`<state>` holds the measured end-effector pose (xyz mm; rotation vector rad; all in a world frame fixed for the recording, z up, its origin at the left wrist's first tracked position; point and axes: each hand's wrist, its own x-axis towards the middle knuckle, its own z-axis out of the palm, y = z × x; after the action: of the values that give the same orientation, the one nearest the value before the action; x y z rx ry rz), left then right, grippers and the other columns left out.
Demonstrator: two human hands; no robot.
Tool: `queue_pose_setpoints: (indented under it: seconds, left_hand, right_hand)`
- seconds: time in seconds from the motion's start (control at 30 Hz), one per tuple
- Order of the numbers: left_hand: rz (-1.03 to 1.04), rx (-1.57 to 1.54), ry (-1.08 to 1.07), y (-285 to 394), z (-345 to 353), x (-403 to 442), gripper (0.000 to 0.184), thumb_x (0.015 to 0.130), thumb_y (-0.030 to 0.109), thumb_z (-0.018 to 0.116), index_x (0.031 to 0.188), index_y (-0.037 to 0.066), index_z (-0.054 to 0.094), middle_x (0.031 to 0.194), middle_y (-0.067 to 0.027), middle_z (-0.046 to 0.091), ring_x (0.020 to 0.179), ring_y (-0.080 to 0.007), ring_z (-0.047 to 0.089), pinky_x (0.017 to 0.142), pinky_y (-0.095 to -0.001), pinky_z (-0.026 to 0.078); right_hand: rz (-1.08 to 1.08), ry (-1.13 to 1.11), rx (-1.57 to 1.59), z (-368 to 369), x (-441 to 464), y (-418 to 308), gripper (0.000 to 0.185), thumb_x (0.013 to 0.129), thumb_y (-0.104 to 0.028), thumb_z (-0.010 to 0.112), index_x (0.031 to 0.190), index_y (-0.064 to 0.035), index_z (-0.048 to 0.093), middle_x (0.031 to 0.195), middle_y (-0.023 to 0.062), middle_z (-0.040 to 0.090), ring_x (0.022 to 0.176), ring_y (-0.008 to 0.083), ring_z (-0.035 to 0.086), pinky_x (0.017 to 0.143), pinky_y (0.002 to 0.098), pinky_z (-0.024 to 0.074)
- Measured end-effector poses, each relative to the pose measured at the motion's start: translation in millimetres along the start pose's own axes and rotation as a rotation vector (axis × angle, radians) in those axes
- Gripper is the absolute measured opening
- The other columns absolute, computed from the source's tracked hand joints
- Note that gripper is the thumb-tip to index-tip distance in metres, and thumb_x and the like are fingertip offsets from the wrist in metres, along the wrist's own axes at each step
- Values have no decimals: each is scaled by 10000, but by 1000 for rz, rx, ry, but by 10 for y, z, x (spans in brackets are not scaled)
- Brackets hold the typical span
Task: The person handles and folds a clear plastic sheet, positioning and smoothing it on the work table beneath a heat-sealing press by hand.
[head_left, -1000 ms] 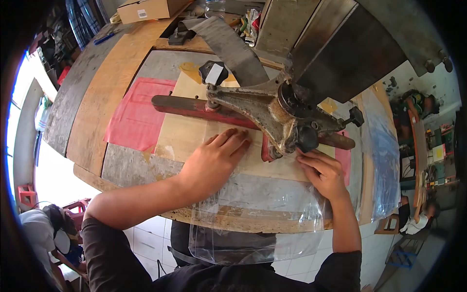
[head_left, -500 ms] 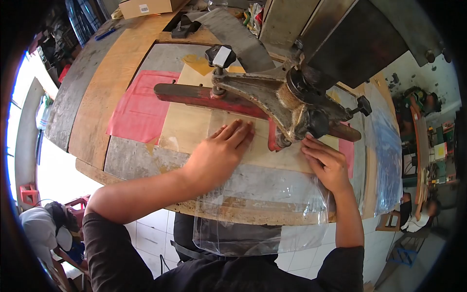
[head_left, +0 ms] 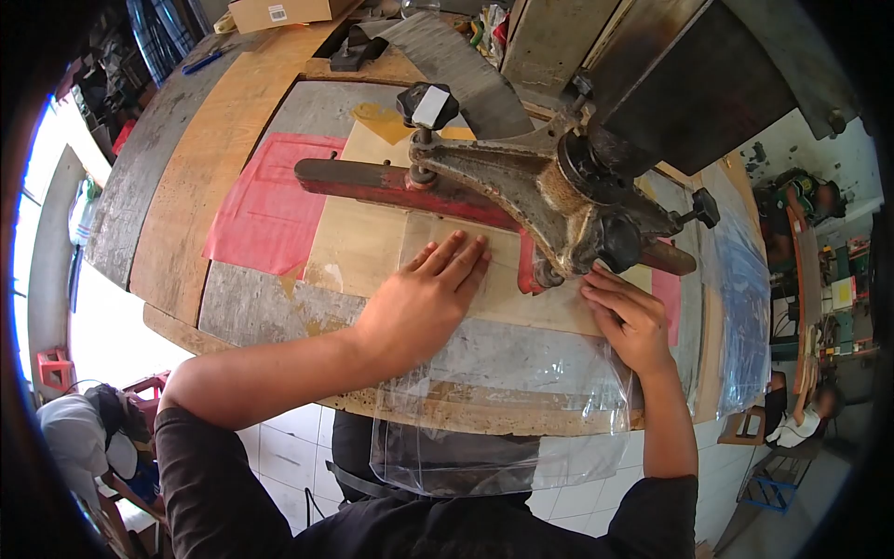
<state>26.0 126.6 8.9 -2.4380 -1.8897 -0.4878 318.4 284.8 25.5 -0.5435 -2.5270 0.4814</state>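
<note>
A clear plastic sheet (head_left: 503, 456) lies across the front of the work surface and hangs over its edge toward my lap. Its far part rests on a tan board (head_left: 358, 247) under the red-sided metal bar (head_left: 372, 177) of a heavy press (head_left: 521, 172). My left hand (head_left: 424, 298) is laid flat on the sheet, fingers stretched toward the bar and a little apart. Close to the right end of the press head, my right hand (head_left: 633, 321) has its fingers pinched together at the sheet's right side. The fingertips there are partly hidden.
Pink-red sheeting (head_left: 265, 205) lies left of the tan board. More clear plastic (head_left: 740, 307) is spread along the table's right side. A cardboard box (head_left: 279, 13), a blue pen-like item (head_left: 202, 62) and a black tape dispenser-like object (head_left: 357, 48) are at the back. Other people sit at both sides.
Both hands stay almost in place. The view has shifted very slightly; the press and sheet look unchanged.
</note>
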Motion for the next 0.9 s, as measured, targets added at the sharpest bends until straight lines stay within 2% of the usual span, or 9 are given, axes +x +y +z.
queue_pose_setpoints:
  seconds: [0.7,0.8,0.9]
  left_hand:
    - [1,-31,18,-23,-5,21,616,863,30,595,1469,-65,538,1570,-213,505,1475,-367,481,1205,-467,446]
    - [3,-18,8,-27,-13,21,616,869,34,589,1475,-63,531,1575,-211,500,1477,-366,478,1207,-465,443]
    - [24,12,18,-27,-13,23,550,922,79,568,1448,-81,542,1559,-224,510,1448,-373,510,1188,-462,467]
  right_hand:
    - [22,21,9,7,16,-38,187,863,65,785,1045,21,783,1181,159,783,1217,308,721,1002,381,606]
    - [23,23,-1,3,11,-25,191,859,65,788,1044,20,782,1183,163,782,1217,313,721,1008,386,603]
    - [17,13,4,1,2,-4,190,857,63,792,1041,18,781,1189,161,780,1218,317,720,1015,392,600]
